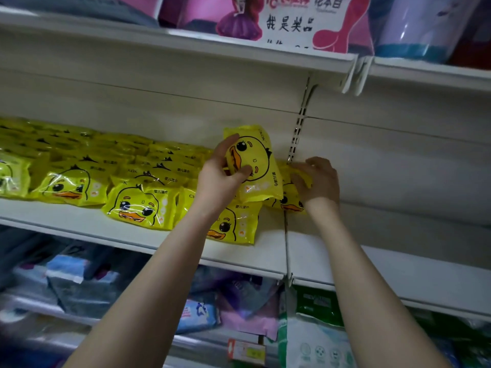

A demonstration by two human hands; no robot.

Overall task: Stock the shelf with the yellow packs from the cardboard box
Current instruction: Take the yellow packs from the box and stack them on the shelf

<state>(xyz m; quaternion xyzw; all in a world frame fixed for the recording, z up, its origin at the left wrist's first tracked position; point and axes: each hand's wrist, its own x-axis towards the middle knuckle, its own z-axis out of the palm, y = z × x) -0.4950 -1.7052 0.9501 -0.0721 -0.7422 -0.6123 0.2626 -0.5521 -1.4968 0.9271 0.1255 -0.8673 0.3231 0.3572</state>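
My left hand (221, 171) grips a yellow duck-print pack (259, 166), held upright above the right end of the row. My right hand (317, 179) curls its fingers over another yellow pack (291, 200) lying at the row's right end, by the shelf upright. Several more yellow packs (140, 200) lie overlapping in rows on the white shelf (79, 221), from the far left to the middle. The cardboard box is not in view.
A slotted metal upright (295, 144) divides this bay from the bare white shelf (398, 256) to the right. The shelf above (186, 41) carries pink packaging and a handwritten sign. Below sit blue, purple and green packs (316, 328) and a price tag (245, 350).
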